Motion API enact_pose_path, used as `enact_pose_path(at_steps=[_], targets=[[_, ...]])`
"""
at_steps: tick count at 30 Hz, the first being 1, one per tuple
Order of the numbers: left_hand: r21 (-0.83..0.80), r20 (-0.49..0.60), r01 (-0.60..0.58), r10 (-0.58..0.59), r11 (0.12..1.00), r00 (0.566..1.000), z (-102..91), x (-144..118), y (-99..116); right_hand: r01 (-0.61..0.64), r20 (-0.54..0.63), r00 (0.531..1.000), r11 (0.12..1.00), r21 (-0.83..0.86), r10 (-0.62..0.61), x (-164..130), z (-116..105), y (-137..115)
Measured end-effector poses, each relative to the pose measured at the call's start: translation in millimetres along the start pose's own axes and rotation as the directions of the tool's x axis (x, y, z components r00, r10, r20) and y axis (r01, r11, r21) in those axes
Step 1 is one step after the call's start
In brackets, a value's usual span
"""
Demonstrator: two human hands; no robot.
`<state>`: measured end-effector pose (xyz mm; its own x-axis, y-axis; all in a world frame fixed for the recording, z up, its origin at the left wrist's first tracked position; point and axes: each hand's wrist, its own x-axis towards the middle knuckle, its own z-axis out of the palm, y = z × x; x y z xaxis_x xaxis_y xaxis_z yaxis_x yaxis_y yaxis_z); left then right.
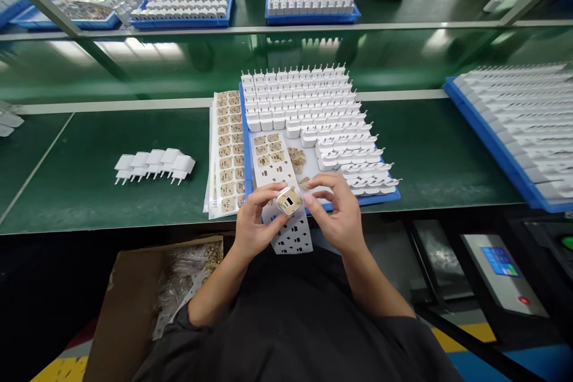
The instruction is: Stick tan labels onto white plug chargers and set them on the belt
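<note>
My left hand [256, 219] holds a small white charger plug [289, 200] by its body, its port face with a tan sticker turned up toward me. My right hand [335, 210] touches the plug's right side with thumb and fingertips. Both hands hover at the near edge of a blue tray [245, 131] filled with rows of white charger plugs [308, 107]. A white sticker sheet [275, 161] with tan labels lies in the tray and hangs over the edge below my hands.
More label sheets [226, 152] lie left of the tray. A short row of white plugs [154, 165] rests on the green bench at left. Another blue tray of plugs [523, 125] is at right. A cardboard box [134, 298] stands below left. Other people's hands work at the far bench.
</note>
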<state>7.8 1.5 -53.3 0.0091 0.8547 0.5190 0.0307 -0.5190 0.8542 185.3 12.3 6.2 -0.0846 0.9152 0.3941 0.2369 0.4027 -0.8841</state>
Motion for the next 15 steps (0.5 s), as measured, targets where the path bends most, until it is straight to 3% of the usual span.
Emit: enact_pose_path(at_steps=[2,4,9,15], targets=[[0.002,-0.012,-0.034,0.034,0.999,0.999,1.8,1,0,-0.125,0.143,0.985,0.973,0.194,0.098,-2,1,2],[0.020,-0.015,-0.078,0.078,0.997,0.997,3.8,2,0,-0.216,0.200,0.967,0.921,0.323,0.157,-4,5,3],[0.093,-0.043,-0.162,0.166,0.982,0.985,8.3,4,0,-0.234,0.120,0.972,0.822,0.520,0.201,-7,20,7],[0.271,-0.016,-0.355,0.373,0.895,0.928,10.8,8,3,-0.252,0.083,0.966,0.812,0.527,0.246,-6,28,3]])
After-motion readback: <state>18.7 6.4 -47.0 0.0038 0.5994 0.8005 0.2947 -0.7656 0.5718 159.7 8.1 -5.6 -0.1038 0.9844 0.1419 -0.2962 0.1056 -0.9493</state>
